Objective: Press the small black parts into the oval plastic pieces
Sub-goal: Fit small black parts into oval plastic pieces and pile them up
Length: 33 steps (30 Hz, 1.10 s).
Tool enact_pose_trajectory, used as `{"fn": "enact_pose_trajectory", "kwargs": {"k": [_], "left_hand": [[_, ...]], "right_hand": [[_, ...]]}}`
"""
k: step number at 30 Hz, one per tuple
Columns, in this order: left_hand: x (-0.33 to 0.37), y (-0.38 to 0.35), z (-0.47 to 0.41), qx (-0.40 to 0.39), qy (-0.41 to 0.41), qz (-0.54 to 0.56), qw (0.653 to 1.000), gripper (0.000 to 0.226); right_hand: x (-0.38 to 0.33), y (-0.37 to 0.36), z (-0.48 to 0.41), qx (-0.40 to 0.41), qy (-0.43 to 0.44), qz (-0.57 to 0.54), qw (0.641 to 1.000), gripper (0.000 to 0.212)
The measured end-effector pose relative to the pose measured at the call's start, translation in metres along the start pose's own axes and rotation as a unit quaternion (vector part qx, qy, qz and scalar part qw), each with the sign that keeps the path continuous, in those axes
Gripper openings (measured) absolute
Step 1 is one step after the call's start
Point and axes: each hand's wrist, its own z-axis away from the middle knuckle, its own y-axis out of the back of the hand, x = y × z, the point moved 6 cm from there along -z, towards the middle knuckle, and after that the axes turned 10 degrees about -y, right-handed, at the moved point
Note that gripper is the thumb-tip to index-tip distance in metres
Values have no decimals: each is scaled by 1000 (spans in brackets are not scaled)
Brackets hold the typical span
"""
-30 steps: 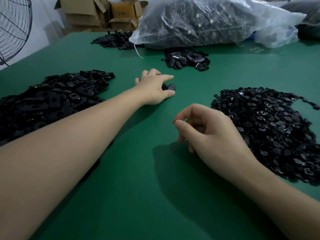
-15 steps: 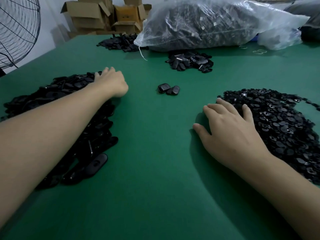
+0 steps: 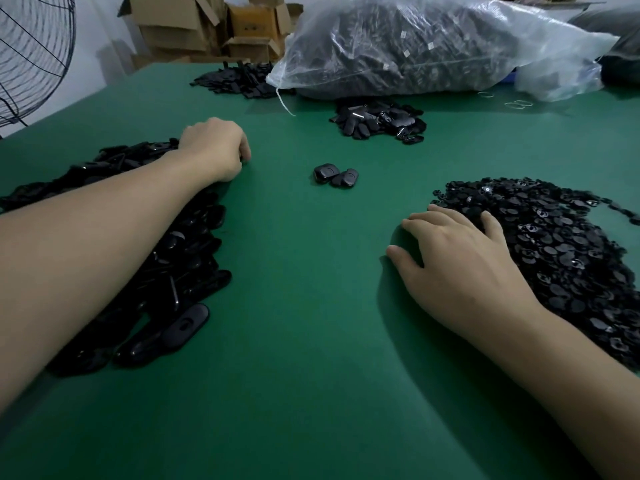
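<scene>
Far left, past the edge of the table (image 3: 294, 341): a wire fan (image 3: 31, 57). Behind the far edge, stacked cardboard boxes (image 3: 194, 26), flaps open. On the green top at left, a big heap of oval pieces (image 3: 166, 258), all black, with the left forearm lying across it. At the heap's far end, left hand (image 3: 214, 147), knuckles up, fingers curled down and under; fingertips hidden, so cannot tell whether anything is held. Further back, a flat scatter of black pieces (image 3: 239, 79) just beside a clear plastic bag (image 3: 433, 46) stuffed with dark parts. In front of the bag, a small pile (image 3: 379, 120) of more black pieces. Mid-table, well apart from both hands, two loose pieces (image 3: 336, 175) touching each other. Further right, right hand (image 3: 464, 268), palm down, fingers spread and nearly straight. Thumb and forefinger on bare green, outer fingers resting on the near edge of a wide spread of small black parts (image 3: 561, 244); nothing gripped. Far right at the back, a few rubber bands (image 3: 517, 104) lying on the table.
</scene>
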Motion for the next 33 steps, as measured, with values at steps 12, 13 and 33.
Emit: {"fn": "enact_pose_trajectory", "kwargs": {"k": [12,13,33], "left_hand": [[6,14,-6,-38,-60,43,997,34],[7,13,-9,-28,-63,27,997,37],[72,35,69,41,-99,390,914,13]], "right_hand": [[1,1,0,13,-1,-17,1000,51],[1,1,0,15,-1,-18,1000,52],[12,11,-9,58,-18,-39,997,48]]}}
